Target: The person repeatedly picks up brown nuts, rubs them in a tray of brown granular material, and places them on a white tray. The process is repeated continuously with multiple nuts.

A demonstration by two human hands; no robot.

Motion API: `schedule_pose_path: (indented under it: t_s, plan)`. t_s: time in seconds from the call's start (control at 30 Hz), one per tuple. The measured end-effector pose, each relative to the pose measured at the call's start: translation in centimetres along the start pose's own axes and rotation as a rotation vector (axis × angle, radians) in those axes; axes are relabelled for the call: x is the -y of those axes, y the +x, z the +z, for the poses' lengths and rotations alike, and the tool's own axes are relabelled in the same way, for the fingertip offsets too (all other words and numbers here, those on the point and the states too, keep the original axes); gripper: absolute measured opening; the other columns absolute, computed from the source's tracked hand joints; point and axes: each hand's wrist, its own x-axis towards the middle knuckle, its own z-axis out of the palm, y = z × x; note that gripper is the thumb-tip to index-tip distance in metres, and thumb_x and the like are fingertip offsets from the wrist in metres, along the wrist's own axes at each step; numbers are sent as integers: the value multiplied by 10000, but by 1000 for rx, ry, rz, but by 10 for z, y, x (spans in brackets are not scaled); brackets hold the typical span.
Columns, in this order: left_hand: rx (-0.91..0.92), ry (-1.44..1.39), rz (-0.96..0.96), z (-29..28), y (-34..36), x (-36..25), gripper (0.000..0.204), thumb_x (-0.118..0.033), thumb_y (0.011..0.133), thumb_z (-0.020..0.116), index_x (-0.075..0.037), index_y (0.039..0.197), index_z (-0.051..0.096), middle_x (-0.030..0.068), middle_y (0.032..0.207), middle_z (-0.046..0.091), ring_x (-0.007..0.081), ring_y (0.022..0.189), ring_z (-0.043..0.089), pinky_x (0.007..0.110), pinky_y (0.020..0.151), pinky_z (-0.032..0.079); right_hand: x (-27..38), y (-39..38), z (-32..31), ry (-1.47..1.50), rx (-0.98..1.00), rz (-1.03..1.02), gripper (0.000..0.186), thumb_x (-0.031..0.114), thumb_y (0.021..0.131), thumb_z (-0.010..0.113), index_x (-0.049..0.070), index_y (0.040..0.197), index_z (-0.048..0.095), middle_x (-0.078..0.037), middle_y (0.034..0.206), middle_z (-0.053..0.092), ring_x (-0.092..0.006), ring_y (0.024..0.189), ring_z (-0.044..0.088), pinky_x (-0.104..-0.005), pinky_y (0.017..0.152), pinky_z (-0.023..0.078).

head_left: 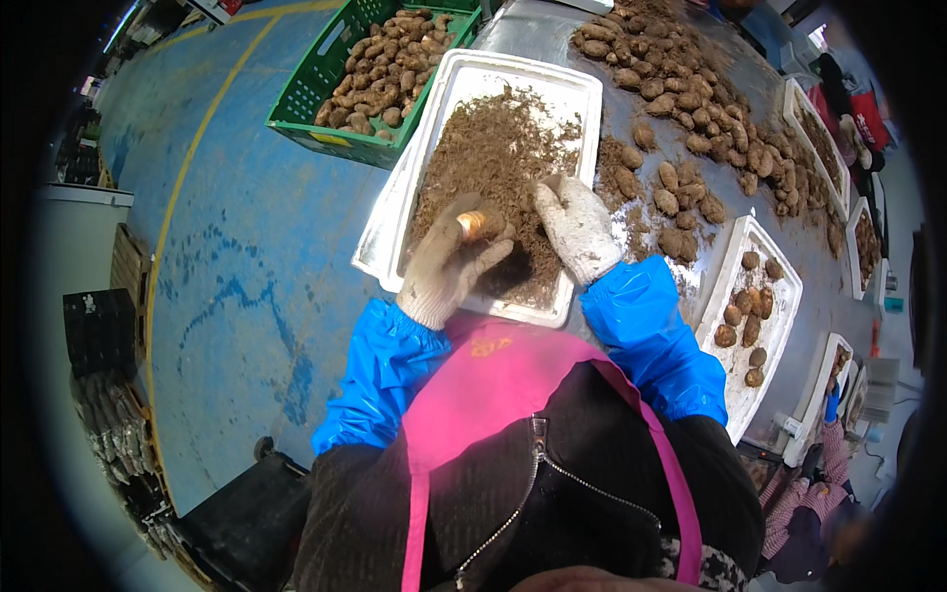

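Observation:
My left hand [449,257], in a soiled white glove, is closed around a small taro [475,226]; its pale orange, scraped-looking side shows between the fingers. My gloved right hand [577,225] is just to the right, apart from the taro. Its fingers curl in towards the thumb, and whatever they may hold is hidden. Both hands are over a white foam tray [583,91] strewn with brown fibrous peelings [493,148].
Beyond the tray on the left stands a green crate [316,89] of taros. Unpeeled taros [691,99] are heaped on the metal table to the right. Another white tray [730,390] holds several taros near my right elbow. A person in a checked sleeve [835,454] works at far right.

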Motion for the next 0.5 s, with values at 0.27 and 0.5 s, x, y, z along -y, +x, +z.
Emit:
schedule_pose_path:
  t_s: [0.27,0.5]
  plan:
    - [26,-100,18,1,4,5,590,-250,1135,480,-49,1640,251,254,1428,533,392,1306,600,485,1074,573,29,-26,16,133,-68,-672,285,165,933,751,30,1183,731,-144,1173,721,-330,1125,675,-455,1020,537]
    - [-192,-81,-78,5,7,-1,575,-365,1134,503,-24,1579,374,256,1294,638,375,1104,727,464,930,662,11,-5,-1,136,5,154,306,299,987,701,59,1175,736,-138,1173,748,-325,1135,689,-420,1025,543]
